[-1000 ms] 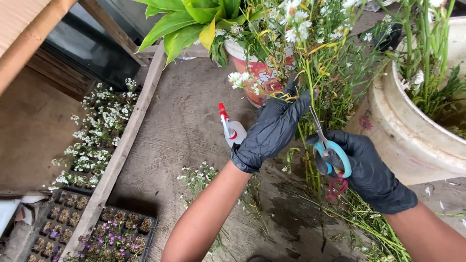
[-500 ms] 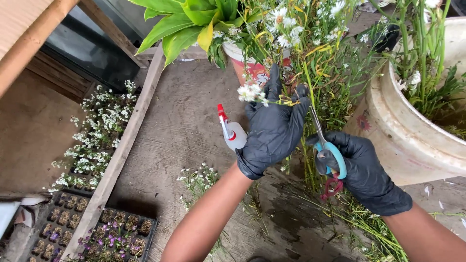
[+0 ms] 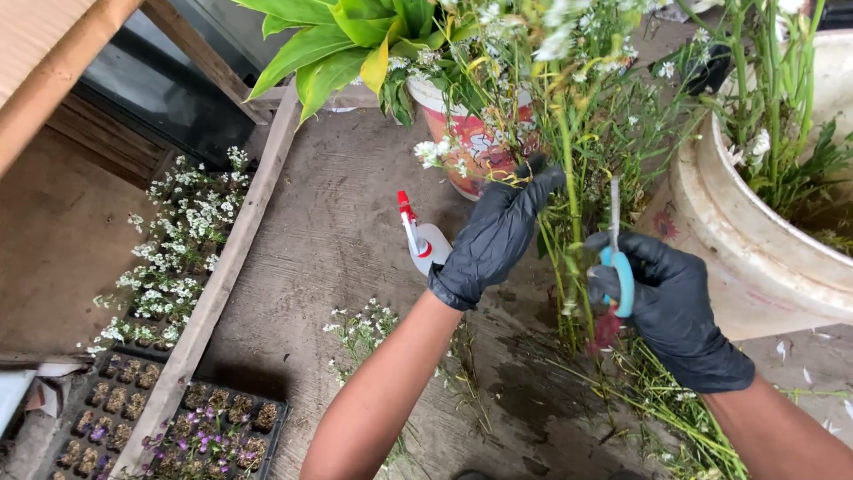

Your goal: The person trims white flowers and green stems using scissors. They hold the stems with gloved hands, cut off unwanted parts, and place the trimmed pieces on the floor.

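- My left hand (image 3: 493,240), in a black glove, is clenched around a bunch of green flower stems (image 3: 569,169); its fingers (image 3: 533,182) pinch them just in front of the red-and-white pot (image 3: 466,147)
- The stems run nearly upright, their long axis climbing from the wet concrete floor (image 3: 355,231) past that pot up to the small white blooms at the top of the view
- My right hand (image 3: 671,298), also gloved, sits to the right of the pot and lower than my left; it is closed through the blue handles of the scissors (image 3: 616,249)
- The scissor blades point straight up, lying alongside the stems and just right of them; whether the blades are parted I cannot tell
- So the stems lie directly left of the blades, and my right hand is the nearer one to their lower part
- Left of the pot lies a red-tipped spray bottle (image 3: 419,238) on the floor, apart from both hands
- Right of the pot stands a big cream bucket (image 3: 746,240) holding more greenery, close behind my right hand
- Loose cut stems (image 3: 675,409) crowd the floor below the pot, under my right wrist
- Far left of the pot, beyond a wooden plank (image 3: 231,258), sit seedling trays (image 3: 213,431) and white flowers
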